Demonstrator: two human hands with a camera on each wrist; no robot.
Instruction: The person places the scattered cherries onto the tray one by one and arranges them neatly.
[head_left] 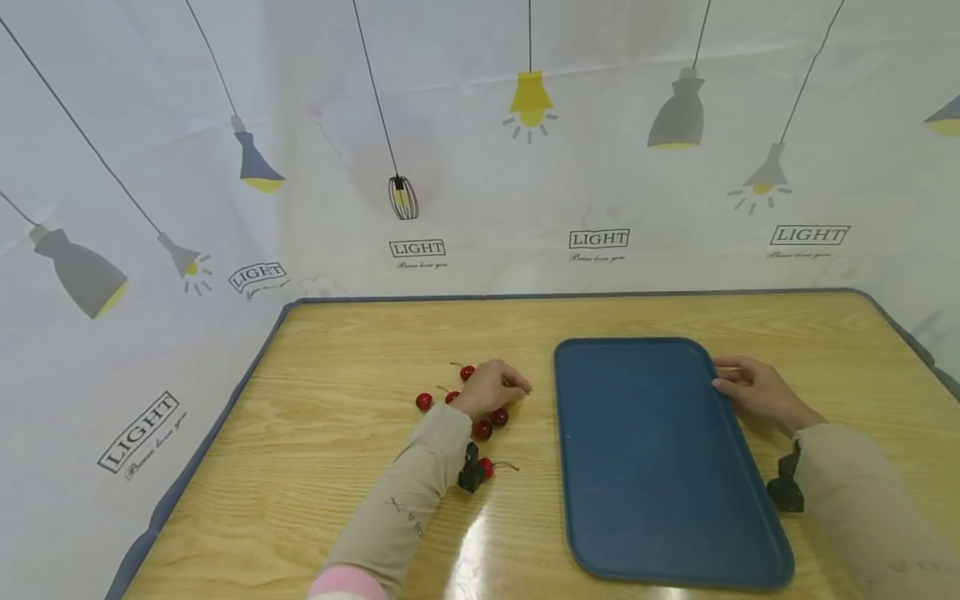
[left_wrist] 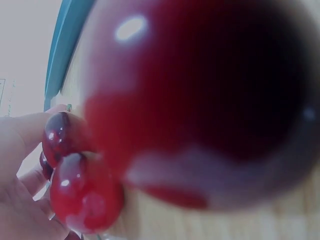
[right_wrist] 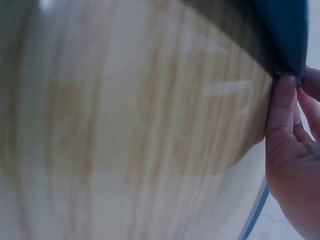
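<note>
My left hand (head_left: 492,390) is among several red cherries (head_left: 423,402) on the table, thumb and fingertips together on what looks like a small stem end. In the left wrist view, one cherry (left_wrist: 200,95) looms very near the camera, blurred. Two smaller-looking cherries (left_wrist: 86,192) are beside the left hand (left_wrist: 20,170), and the stem tip shows at its fingertips. A blue rectangular tray (head_left: 660,467) lies to the right. My right hand (head_left: 761,392) pinches its right rim near the far corner; the right wrist view shows thumb and fingers (right_wrist: 282,105) at the tray edge.
The wooden table (head_left: 300,467) extends around the tray and cherries. A printed white cloth (head_left: 480,167) with lamp pictures hangs behind and at the sides. Near the left wrist, a cherry (head_left: 487,468) with a long stem sits by a black wrist camera (head_left: 471,471).
</note>
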